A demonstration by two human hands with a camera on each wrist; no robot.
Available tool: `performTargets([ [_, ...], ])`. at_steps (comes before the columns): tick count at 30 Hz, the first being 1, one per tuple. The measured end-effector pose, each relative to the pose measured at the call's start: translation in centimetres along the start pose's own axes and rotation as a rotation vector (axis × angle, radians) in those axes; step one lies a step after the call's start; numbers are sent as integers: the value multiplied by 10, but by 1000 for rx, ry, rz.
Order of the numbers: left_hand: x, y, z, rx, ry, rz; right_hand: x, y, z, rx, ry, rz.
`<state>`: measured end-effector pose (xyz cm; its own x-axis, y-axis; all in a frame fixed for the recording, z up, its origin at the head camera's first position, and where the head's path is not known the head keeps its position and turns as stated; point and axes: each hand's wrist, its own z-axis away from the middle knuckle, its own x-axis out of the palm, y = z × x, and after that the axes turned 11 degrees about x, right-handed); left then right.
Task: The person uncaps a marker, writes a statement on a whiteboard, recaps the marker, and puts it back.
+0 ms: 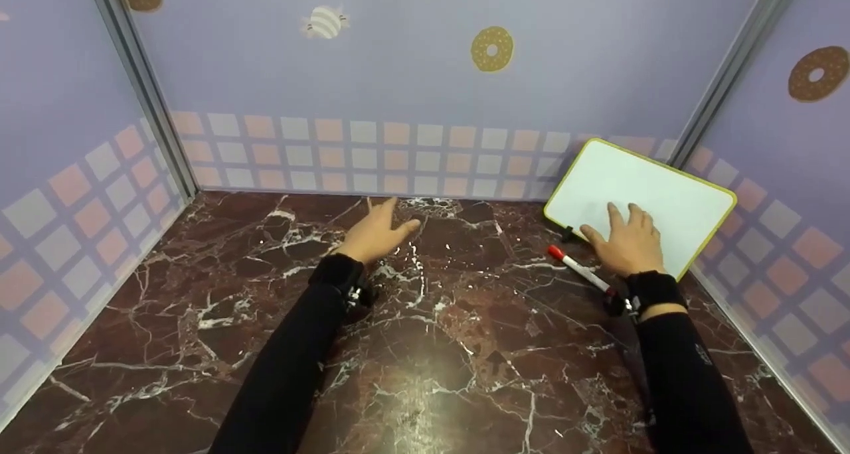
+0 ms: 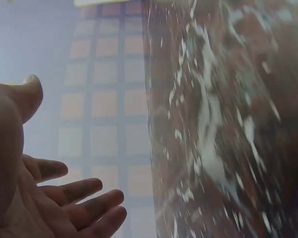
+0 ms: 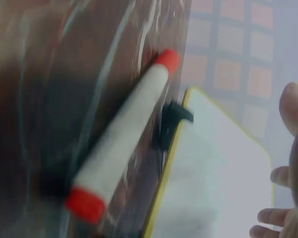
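A small whiteboard (image 1: pixel 654 195) with a yellow rim leans in the back right corner. My right hand (image 1: pixel 629 243) is held in front of it with spread fingers, holding nothing. Below that hand lies a white marker (image 1: pixel 584 273) with a red cap; the right wrist view shows the marker (image 3: pixel 124 131) red at both ends. A black clip (image 3: pixel 173 124) sits on the board's lower edge. Over the back middle of the table my left hand (image 1: pixel 377 233) reaches forward, fingers loosely extended and thumb apart. Nothing is in its palm in the left wrist view.
The dark red marbled table (image 1: pixel 265 348) has white veins. Purple wall panels (image 1: pixel 412 82) with pink and white squares enclose it at the back and both sides. Grey metal posts (image 1: pixel 143 82) stand at the corners.
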<state>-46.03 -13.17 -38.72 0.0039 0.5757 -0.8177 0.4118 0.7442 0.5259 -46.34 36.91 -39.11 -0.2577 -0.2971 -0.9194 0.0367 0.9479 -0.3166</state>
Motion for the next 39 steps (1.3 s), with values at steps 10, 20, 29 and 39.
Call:
performTargets([
  [10,21,23,-13,37,-25,55,-15,45,2,121,146,-66],
  [20,28,32,-17,58,-15,109,-27,84,7,327,339,-175],
  [29,38,43,-26,55,-33,150,-34,103,9,545,311,-464],
  [39,52,54,-27,67,-63,177,-32,109,0,630,82,-926],
])
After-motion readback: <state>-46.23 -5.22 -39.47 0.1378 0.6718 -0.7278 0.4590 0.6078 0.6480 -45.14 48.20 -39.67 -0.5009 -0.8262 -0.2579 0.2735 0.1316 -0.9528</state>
